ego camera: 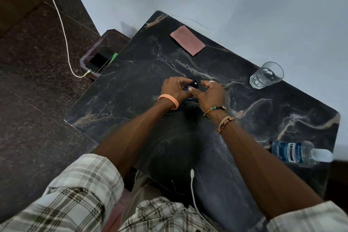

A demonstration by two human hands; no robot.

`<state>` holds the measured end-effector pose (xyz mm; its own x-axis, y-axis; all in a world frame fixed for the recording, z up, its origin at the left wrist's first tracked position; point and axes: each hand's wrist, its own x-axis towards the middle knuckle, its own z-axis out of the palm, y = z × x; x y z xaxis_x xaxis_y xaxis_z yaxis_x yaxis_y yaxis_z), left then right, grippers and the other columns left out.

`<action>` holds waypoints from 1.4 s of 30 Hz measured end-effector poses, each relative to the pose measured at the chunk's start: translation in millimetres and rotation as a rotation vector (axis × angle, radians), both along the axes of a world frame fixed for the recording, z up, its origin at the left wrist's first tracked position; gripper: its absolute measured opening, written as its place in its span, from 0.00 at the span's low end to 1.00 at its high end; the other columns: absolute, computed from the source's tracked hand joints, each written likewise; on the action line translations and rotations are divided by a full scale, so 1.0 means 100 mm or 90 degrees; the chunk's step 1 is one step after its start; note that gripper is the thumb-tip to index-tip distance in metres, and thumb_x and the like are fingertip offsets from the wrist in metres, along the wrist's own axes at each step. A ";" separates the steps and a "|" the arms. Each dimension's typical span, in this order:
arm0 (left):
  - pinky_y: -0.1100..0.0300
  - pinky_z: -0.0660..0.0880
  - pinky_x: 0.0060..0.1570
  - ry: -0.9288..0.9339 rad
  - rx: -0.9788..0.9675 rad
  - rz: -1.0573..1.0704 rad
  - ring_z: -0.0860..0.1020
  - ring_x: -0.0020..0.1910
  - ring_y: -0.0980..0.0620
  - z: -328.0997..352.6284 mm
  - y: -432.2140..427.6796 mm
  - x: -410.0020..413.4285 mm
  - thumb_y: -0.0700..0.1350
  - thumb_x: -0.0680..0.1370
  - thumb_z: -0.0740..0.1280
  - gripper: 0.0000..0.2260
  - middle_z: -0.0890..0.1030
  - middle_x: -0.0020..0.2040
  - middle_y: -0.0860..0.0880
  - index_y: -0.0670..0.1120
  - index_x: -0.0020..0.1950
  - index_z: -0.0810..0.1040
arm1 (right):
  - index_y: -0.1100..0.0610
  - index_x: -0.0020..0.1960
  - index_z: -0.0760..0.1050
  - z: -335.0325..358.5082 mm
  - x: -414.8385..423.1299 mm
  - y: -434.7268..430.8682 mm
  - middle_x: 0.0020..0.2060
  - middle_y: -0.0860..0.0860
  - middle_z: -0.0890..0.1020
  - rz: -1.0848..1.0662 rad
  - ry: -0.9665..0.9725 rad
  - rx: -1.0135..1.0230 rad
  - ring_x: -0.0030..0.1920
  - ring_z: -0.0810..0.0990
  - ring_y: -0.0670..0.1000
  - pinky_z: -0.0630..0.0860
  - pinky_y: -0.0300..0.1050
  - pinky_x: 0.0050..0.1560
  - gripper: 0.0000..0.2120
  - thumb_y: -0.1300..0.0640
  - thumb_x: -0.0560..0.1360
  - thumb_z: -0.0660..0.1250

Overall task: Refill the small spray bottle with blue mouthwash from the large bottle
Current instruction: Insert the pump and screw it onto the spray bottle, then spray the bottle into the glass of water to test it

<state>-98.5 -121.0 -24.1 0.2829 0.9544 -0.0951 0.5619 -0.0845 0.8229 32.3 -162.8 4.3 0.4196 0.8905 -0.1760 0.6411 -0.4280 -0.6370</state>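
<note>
Both hands meet at the middle of the black marble table (131,84). My left hand (175,88) grips the small blue spray bottle (189,98), which is mostly hidden under the fingers. My right hand (211,94) pinches the bottle's black spray top (194,84) with thumb and fingers. The large mouthwash bottle (299,152), holding blue liquid and labelled Listerine, lies on its side near the table's right edge, well apart from both hands. Its neck end is blurred.
A clear drinking glass (266,74) stands at the back right. A pink cloth (187,40) lies at the back by the wall. A phone (98,62) on a white cable sits on a lower stand to the left. Another white cable (193,186) hangs over the near edge.
</note>
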 end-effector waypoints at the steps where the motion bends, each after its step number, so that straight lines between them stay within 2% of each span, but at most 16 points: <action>1: 0.54 0.80 0.48 -0.003 -0.009 0.004 0.83 0.42 0.54 0.00 0.00 0.00 0.43 0.64 0.78 0.19 0.85 0.46 0.48 0.44 0.54 0.83 | 0.57 0.62 0.78 -0.01 0.00 -0.01 0.61 0.54 0.80 0.003 0.010 -0.006 0.62 0.78 0.52 0.76 0.49 0.60 0.27 0.46 0.68 0.76; 4: 0.54 0.80 0.49 -0.008 -0.017 -0.003 0.82 0.44 0.54 0.00 0.00 -0.01 0.42 0.65 0.78 0.19 0.85 0.48 0.48 0.44 0.55 0.82 | 0.55 0.67 0.75 0.00 0.03 -0.06 0.64 0.53 0.78 0.018 0.033 -0.015 0.64 0.76 0.52 0.75 0.50 0.62 0.29 0.46 0.69 0.75; 8: 0.58 0.80 0.50 -0.033 -0.024 -0.003 0.80 0.47 0.54 0.04 -0.02 0.00 0.41 0.65 0.79 0.28 0.82 0.55 0.47 0.44 0.63 0.76 | 0.55 0.73 0.67 0.03 0.10 -0.16 0.67 0.54 0.75 0.052 0.092 -0.001 0.67 0.73 0.52 0.74 0.52 0.64 0.36 0.46 0.69 0.75; 12: 0.56 0.78 0.55 0.001 -0.054 -0.028 0.80 0.53 0.52 0.07 -0.03 0.02 0.42 0.62 0.81 0.33 0.80 0.59 0.47 0.46 0.64 0.75 | 0.54 0.72 0.68 0.10 0.23 -0.27 0.65 0.52 0.77 0.032 0.095 0.002 0.64 0.75 0.50 0.74 0.44 0.61 0.36 0.42 0.70 0.73; 15: 0.51 0.76 0.60 0.049 -0.044 -0.019 0.78 0.57 0.52 0.12 -0.12 -0.01 0.43 0.65 0.79 0.29 0.79 0.59 0.49 0.48 0.63 0.75 | 0.53 0.72 0.69 0.19 0.34 -0.39 0.63 0.51 0.78 0.010 0.098 0.020 0.63 0.76 0.50 0.74 0.43 0.59 0.34 0.41 0.71 0.71; 18: 0.50 0.74 0.61 0.095 -0.053 -0.013 0.76 0.58 0.52 0.15 -0.29 -0.05 0.45 0.69 0.76 0.25 0.78 0.59 0.50 0.49 0.64 0.74 | 0.53 0.71 0.70 0.25 0.45 -0.54 0.63 0.52 0.78 0.007 0.102 0.012 0.62 0.77 0.50 0.76 0.50 0.61 0.32 0.41 0.71 0.71; 20: 0.51 0.75 0.57 0.124 -0.048 0.007 0.77 0.53 0.53 0.20 -0.42 -0.07 0.46 0.70 0.74 0.19 0.79 0.55 0.51 0.50 0.59 0.76 | 0.53 0.70 0.71 0.30 0.52 -0.65 0.62 0.52 0.79 -0.001 0.100 0.012 0.61 0.77 0.50 0.76 0.51 0.61 0.32 0.42 0.71 0.71; 23: 0.51 0.77 0.47 0.184 -0.065 0.024 0.79 0.45 0.50 0.26 -0.57 -0.14 0.49 0.72 0.73 0.08 0.80 0.44 0.50 0.49 0.46 0.77 | 0.53 0.69 0.72 0.36 0.61 -0.78 0.61 0.51 0.79 0.004 0.090 0.015 0.61 0.77 0.50 0.75 0.50 0.61 0.30 0.43 0.71 0.72; 26: 0.55 0.77 0.45 0.244 -0.154 -0.124 0.80 0.40 0.55 0.38 -0.66 -0.12 0.54 0.72 0.72 0.08 0.82 0.38 0.53 0.50 0.38 0.81 | 0.53 0.68 0.72 0.42 0.71 -0.89 0.62 0.51 0.79 0.011 0.059 0.017 0.62 0.76 0.50 0.74 0.48 0.61 0.29 0.43 0.71 0.71; 28: 0.58 0.76 0.44 0.316 -0.147 -0.242 0.79 0.40 0.56 0.51 -0.70 0.01 0.56 0.74 0.69 0.11 0.82 0.38 0.54 0.50 0.38 0.82 | 0.53 0.68 0.71 0.47 0.78 -0.96 0.62 0.51 0.78 0.018 0.029 0.020 0.62 0.76 0.50 0.74 0.48 0.62 0.29 0.42 0.72 0.70; 30: 0.59 0.74 0.43 0.339 -0.096 -0.299 0.78 0.39 0.55 0.66 -0.73 0.21 0.55 0.76 0.67 0.12 0.80 0.36 0.53 0.49 0.37 0.79 | 0.53 0.69 0.71 0.55 0.86 -1.02 0.63 0.50 0.78 0.025 0.003 0.022 0.62 0.76 0.51 0.74 0.49 0.62 0.29 0.42 0.72 0.69; 33: 0.55 0.75 0.47 0.248 -0.039 -0.260 0.79 0.42 0.50 0.85 -0.77 0.54 0.50 0.74 0.71 0.08 0.80 0.38 0.50 0.46 0.40 0.78 | 0.53 0.69 0.71 0.69 1.01 -1.10 0.62 0.50 0.79 0.021 -0.033 0.036 0.62 0.77 0.51 0.74 0.46 0.61 0.28 0.42 0.72 0.69; 36: 0.51 0.76 0.52 0.180 0.007 -0.242 0.80 0.45 0.47 1.03 -0.79 0.89 0.48 0.72 0.73 0.10 0.82 0.44 0.46 0.42 0.46 0.80 | 0.52 0.69 0.71 0.83 1.20 -1.18 0.63 0.51 0.78 -0.014 -0.069 0.053 0.63 0.76 0.51 0.72 0.45 0.60 0.28 0.42 0.73 0.68; 40: 0.53 0.78 0.51 0.091 0.061 -0.231 0.80 0.45 0.51 1.24 -0.78 1.30 0.46 0.71 0.75 0.11 0.82 0.45 0.49 0.46 0.51 0.80 | 0.51 0.70 0.70 1.03 1.47 -1.31 0.64 0.52 0.77 -0.060 -0.111 0.067 0.64 0.75 0.52 0.73 0.47 0.62 0.28 0.42 0.73 0.68; 42: 0.57 0.77 0.51 0.088 0.106 -0.246 0.80 0.47 0.53 1.32 -0.77 1.47 0.46 0.71 0.75 0.13 0.81 0.48 0.50 0.48 0.53 0.79 | 0.51 0.70 0.71 1.12 1.60 -1.37 0.64 0.52 0.77 -0.080 -0.132 0.077 0.64 0.75 0.53 0.74 0.48 0.62 0.28 0.42 0.74 0.68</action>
